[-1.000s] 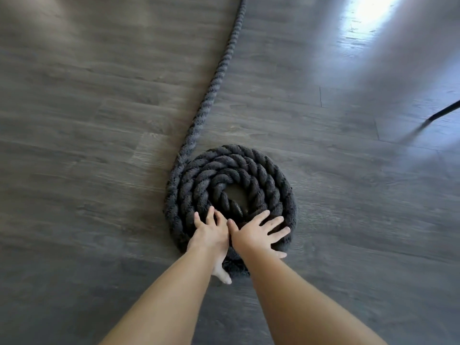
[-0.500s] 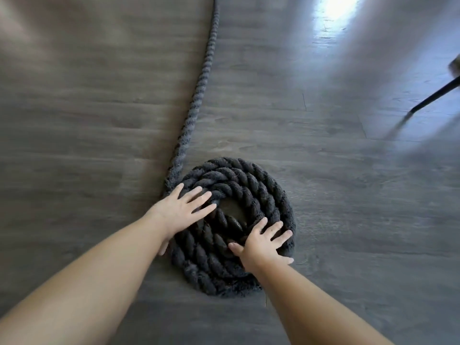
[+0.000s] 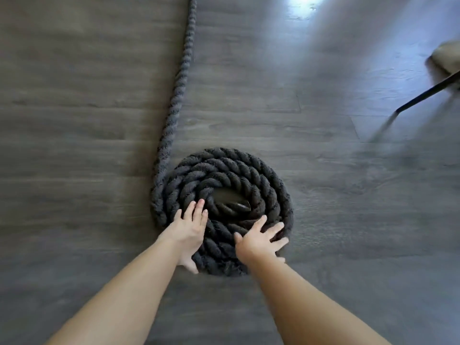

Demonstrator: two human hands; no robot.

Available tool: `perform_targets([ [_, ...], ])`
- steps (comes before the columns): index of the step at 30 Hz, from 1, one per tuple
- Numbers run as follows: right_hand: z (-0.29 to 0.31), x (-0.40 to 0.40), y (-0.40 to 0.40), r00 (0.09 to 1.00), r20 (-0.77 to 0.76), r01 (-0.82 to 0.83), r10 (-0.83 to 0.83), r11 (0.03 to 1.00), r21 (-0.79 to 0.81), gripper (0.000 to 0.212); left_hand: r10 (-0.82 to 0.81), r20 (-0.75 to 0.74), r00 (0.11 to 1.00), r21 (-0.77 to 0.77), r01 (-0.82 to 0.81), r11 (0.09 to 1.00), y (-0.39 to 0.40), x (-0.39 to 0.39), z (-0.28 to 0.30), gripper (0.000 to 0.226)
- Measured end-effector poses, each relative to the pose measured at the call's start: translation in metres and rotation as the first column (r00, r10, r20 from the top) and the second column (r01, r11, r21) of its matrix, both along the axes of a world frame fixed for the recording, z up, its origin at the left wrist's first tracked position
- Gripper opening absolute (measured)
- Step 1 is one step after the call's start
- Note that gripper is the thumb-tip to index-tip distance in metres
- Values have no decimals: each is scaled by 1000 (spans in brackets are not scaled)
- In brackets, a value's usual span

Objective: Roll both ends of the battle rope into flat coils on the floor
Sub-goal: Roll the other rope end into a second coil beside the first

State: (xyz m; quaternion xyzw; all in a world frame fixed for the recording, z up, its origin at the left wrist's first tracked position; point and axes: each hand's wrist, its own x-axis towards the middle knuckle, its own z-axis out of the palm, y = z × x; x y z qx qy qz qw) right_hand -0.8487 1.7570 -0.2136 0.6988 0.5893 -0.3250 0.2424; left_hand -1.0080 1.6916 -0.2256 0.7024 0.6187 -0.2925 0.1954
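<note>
A thick dark grey battle rope lies wound into a flat coil (image 3: 251,175) of about three turns on the wooden floor. Its black capped end (image 3: 231,202) sits in the coil's middle. The straight rope tail (image 3: 183,68) leaves the coil's left side and runs up out of the frame. My left hand (image 3: 189,230) lies flat on the coil's near left part, fingers straight, thumb down at the outer edge. My right hand (image 3: 261,241) presses flat on the near right part with fingers spread.
Grey wood-plank floor (image 3: 74,145) surrounds the coil. A thin black chair leg (image 3: 428,92) slants in at the upper right under a beige seat edge (image 3: 445,57). A bright glare patch (image 3: 302,3) lies on the floor at the top.
My left hand has slid from the coil's far left side down to its near left edge. The right hand stays on the near right. The coil looks turned slightly.
</note>
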Motion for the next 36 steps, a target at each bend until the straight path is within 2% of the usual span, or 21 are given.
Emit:
perform_targets([
  [3, -2, -18, 7, 993, 1, 116, -116, 992, -46, 109, 94, 19, 995, 24, -94, 995, 16, 3, 1, 154],
  [6, -10, -22, 32, 999, -13, 39, -39, 999, 0, 130, 170, 20, 985, 25, -171, 985, 35, 10, -2, 154],
  [9, -15, -27, 54, 999, 2, -46, 46, 999, -2, 136, 159, 8, 987, 7, -159, 987, 50, 4, 0, 154],
  [12, -15, -30, 66, 996, 2, -87, 87, 996, -23, 136, -53, 16, 998, -43, 54, 998, 70, -21, 13, 146],
  [15, -15, -30, 69, 993, 30, -111, 112, 993, -29, 137, -328, 1, 945, 4, 328, 945, 88, -60, 31, 132],
  [18, -16, -29, 70, 991, 40, -128, 130, 991, -49, 137, -457, -100, 884, -2, 459, 888, 104, -93, 39, 148],
  [24, -21, -33, 79, 987, 63, -146, 149, 988, -55, 139, -497, -79, 864, -110, 488, 866, 131, -102, 17, 166],
  [29, -22, -34, 92, 975, 60, -213, 216, 976, -45, 140, -408, -16, 913, -112, 404, 908, 136, -106, 13, 170],
  [36, -20, -42, 133, 927, 69, -366, 369, 929, -47, 139, -281, -6, 960, -66, 280, 958, 132, -111, 5, 172],
])
